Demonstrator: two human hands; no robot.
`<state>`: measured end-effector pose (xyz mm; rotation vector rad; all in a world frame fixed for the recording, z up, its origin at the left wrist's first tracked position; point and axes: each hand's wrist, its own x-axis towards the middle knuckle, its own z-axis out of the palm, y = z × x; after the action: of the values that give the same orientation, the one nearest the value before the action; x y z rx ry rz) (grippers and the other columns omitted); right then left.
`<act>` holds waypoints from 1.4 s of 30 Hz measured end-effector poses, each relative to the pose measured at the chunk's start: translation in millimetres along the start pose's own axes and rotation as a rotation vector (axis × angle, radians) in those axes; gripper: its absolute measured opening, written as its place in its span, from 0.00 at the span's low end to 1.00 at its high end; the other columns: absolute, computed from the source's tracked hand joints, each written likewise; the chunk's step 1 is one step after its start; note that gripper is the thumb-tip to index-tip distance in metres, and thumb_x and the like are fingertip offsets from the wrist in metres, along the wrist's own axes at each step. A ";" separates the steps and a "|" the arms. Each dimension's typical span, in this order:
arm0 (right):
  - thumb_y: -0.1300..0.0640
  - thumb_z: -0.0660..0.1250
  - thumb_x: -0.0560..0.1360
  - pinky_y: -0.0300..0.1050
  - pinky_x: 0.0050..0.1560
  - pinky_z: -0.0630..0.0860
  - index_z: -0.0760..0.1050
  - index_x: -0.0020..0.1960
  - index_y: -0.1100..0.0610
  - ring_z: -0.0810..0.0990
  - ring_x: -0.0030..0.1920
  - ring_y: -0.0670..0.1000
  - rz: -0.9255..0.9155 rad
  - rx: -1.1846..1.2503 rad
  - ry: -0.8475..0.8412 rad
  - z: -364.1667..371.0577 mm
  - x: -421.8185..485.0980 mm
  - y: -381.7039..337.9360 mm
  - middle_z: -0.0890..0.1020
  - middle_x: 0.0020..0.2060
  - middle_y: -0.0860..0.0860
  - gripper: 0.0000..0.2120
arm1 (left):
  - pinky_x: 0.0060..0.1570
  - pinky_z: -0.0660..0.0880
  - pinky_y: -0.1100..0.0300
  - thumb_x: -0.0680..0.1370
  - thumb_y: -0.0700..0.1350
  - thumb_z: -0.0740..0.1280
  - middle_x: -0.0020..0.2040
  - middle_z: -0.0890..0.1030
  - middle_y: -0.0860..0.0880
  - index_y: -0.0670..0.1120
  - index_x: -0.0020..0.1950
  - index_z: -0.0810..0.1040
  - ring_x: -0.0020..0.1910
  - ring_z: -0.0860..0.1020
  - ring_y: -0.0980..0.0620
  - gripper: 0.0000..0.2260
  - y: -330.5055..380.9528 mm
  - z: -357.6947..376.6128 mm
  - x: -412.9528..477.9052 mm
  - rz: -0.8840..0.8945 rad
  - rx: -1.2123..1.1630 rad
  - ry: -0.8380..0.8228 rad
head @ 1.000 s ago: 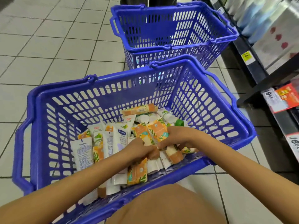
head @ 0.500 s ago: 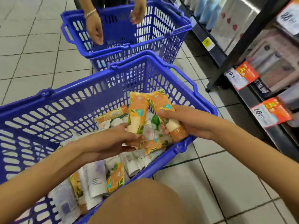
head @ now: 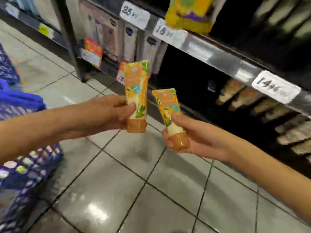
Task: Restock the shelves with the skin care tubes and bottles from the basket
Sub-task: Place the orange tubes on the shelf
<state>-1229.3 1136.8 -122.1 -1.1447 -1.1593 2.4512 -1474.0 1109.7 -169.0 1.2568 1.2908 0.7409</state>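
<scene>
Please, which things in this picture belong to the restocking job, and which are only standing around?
Belong to the job:
- left hand holding an orange tube
- right hand holding a second orange tube
- blue basket
- shelf

Only standing around:
- price tag
- yellow pack
- tiled floor

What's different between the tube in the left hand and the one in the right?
The left tube stands almost upright; the right tube leans, its top tipped toward the other. The left tube is held higher, the right lower. The left hand grips its tube's body, cap free below; the right hand holds its tube's cap end. Both have orange leafy prints and tan caps, pointing down.
</scene>
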 end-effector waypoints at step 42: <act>0.59 0.72 0.70 0.40 0.54 0.77 0.71 0.55 0.52 0.78 0.53 0.46 -0.784 -0.397 1.065 -208.7 -10.2 76.2 0.79 0.51 0.50 0.16 | 0.42 0.75 0.73 0.75 0.39 0.67 0.49 0.82 0.53 0.45 0.58 0.76 0.46 0.81 0.64 0.12 45.1 257.3 180.2 0.194 -0.194 -0.024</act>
<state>-1061.7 1200.4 -253.7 -1.4081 -1.3202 0.8262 -1182.4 1223.7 -220.7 1.2384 1.0598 0.9627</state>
